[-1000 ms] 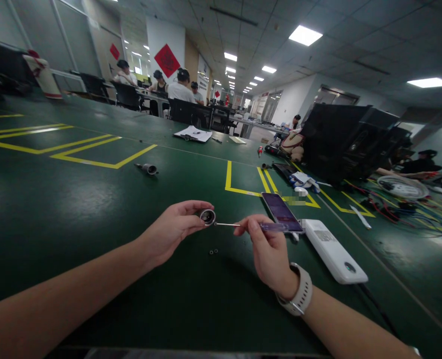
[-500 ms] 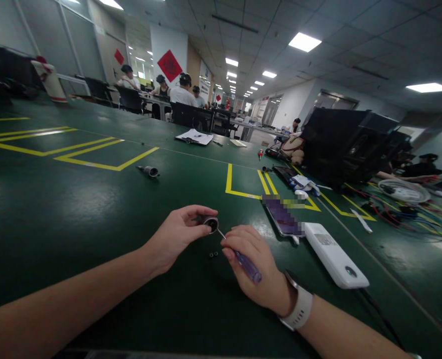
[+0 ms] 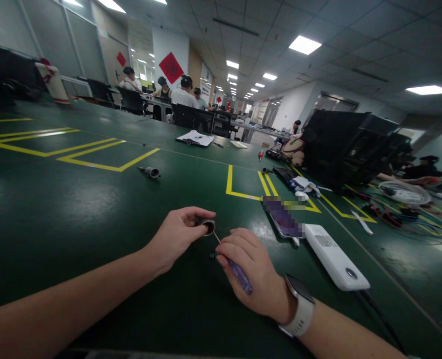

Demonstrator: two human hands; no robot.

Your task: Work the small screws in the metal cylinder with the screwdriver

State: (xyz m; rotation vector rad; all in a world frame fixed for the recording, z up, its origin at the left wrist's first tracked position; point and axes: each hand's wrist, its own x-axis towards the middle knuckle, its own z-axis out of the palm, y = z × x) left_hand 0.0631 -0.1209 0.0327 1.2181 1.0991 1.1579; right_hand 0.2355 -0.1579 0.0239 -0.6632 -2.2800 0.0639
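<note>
My left hand [image 3: 178, 234] pinches a small round metal part [image 3: 208, 227] just above the green table [image 3: 75, 209]. My right hand [image 3: 251, 271] is closed round a purple-handled screwdriver [image 3: 239, 274], and its thin shaft runs up into the open end of the metal part. Two tiny dark screws [image 3: 212, 256] lie on the table just below the part, beside my right fingers. A white watch sits on my right wrist.
A phone [image 3: 283, 222] and a white power bank [image 3: 335, 257] lie right of my hands. Another metal part [image 3: 149, 172] rests farther back. Papers [image 3: 194, 138], cables [image 3: 411, 212] and black cases [image 3: 344, 144] stand beyond. Several people sit at distant desks.
My right hand swung the screwdriver from lying level to pointing steeply up into the metal part and dropped closer to the table. The left hand lowered slightly with the part.
</note>
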